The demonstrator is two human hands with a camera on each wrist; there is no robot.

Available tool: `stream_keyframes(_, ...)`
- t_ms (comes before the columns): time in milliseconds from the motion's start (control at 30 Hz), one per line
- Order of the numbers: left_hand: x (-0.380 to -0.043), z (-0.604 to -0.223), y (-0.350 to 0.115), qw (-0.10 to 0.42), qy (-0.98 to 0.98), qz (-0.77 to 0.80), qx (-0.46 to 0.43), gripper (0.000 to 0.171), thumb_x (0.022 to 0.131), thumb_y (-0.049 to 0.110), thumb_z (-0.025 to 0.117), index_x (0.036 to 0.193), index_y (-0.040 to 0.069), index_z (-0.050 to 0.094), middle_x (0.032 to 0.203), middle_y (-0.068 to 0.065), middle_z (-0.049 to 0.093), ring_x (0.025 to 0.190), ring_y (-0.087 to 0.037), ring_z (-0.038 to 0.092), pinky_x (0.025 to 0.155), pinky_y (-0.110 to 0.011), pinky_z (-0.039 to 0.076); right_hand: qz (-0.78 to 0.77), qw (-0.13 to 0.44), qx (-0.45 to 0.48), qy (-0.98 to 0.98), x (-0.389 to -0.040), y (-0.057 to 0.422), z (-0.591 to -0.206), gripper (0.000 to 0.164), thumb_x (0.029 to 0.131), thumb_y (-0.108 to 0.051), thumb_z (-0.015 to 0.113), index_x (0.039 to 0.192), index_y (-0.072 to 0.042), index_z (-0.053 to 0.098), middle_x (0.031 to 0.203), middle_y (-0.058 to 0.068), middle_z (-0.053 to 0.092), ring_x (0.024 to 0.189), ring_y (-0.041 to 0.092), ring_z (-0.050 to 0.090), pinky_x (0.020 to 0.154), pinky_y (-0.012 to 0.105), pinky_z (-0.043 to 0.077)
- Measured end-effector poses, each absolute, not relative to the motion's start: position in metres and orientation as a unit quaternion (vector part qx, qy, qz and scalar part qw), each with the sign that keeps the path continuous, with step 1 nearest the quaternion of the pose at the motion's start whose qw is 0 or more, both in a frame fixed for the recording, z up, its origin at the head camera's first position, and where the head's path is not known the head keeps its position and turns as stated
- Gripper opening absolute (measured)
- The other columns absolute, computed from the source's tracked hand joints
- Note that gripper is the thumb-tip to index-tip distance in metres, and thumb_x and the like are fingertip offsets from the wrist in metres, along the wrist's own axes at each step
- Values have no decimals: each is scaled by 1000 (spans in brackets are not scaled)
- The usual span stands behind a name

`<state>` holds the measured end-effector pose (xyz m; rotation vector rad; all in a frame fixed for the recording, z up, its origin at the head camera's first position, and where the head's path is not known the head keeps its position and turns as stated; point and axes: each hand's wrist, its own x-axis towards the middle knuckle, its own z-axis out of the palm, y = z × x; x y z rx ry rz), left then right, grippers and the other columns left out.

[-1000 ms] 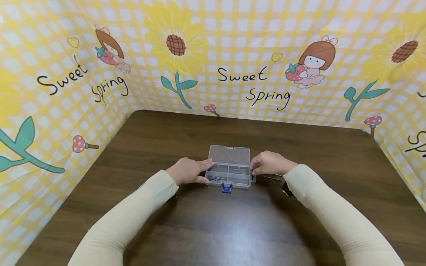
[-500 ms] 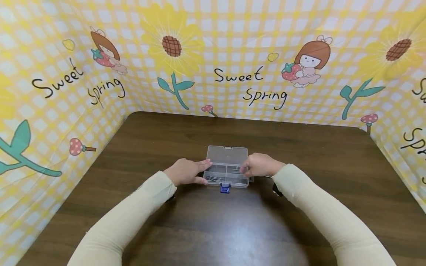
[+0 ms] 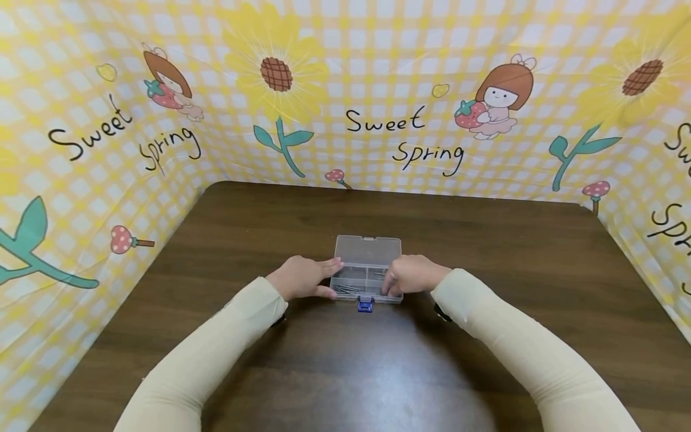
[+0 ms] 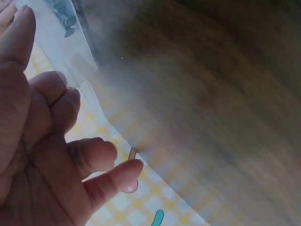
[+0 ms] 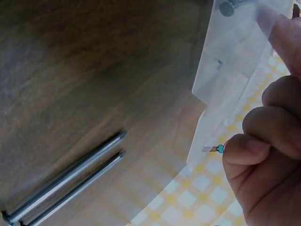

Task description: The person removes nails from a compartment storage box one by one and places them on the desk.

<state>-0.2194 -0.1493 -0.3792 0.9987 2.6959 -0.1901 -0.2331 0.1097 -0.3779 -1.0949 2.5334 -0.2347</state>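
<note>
A clear plastic compartment box [image 3: 368, 251] lies on the table with its lid raised at the back and a blue latch [image 3: 365, 305] hanging at its front. Along its left side my left hand [image 3: 299, 278] rests, thumb at the front corner and straight fingers by the hinge. My right hand [image 3: 414, 274] reaches down into the front right compartment. In the right wrist view a nail [image 5: 226, 8] shows through the wall, its shank running to my fingertip. Several nails [image 3: 348, 289] lie in the front left compartment.
Two long nails [image 5: 70, 176] lie side by side on the brown table [image 3: 281, 366], right of the box; my right arm hides them in the head view. A yellow checked cloth [image 3: 378, 72] with flowers walls the table's back and sides.
My right hand has moved from beside the box's right edge leftward and forward into its front right compartment. My left hand has stayed at the box's left side.
</note>
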Motion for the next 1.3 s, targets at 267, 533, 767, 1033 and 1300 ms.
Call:
stream_keyframes(267, -217, -378, -148, 125, 928, -67, 343, 76, 88, 55, 56, 148, 14, 38, 151, 0, 36, 50, -14, 51, 60, -30, 46, -34, 135, -425, 894, -229, 103, -379, 11, 84, -14, 71, 85, -20, 79, 91, -8, 72, 85, 10, 66, 72, 32, 53)
stream_keyframes(533, -218, -376, -146, 134, 926, -73, 344, 75, 88, 55, 55, 148, 13, 38, 151, 0, 36, 71, -18, 64, 67, -33, 49, -22, 137, -417, 898, -228, 99, -380, 12, 85, -11, 69, 82, -18, 78, 88, -6, 71, 78, 10, 64, 69, 33, 53)
stream_keyframes(767, -219, -377, -145, 133, 927, -77, 342, 76, 88, 55, 55, 149, 13, 37, 151, 0, 36, 81, -20, 66, 72, -34, 51, -35, 144, -422, 895, -228, 98, -379, 34, 81, 0, 60, 54, -18, 51, 58, -11, 38, 56, 5, 31, 50, 23, 27)
stream_keyframes(1033, -220, -378, -143, 139, 928, -78, 338, 76, 88, 56, 54, 149, 15, 36, 152, 1, 34, 82, -20, 67, 72, -36, 50, -16, 149, -422, 894, -227, 96, -377, 34, 79, 2, 58, 53, -17, 47, 57, -9, 36, 54, 8, 32, 49, 25, 29)
stream_keyframes(1300, -220, -377, -144, 135, 927, -78, 341, 75, 88, 55, 55, 148, 14, 38, 151, -1, 36, 73, -21, 65, 71, -34, 50, 24, 124, -429, 894, -227, 92, -376, 35, 80, 0, 57, 52, -18, 47, 55, -8, 37, 52, 9, 31, 48, 27, 30)
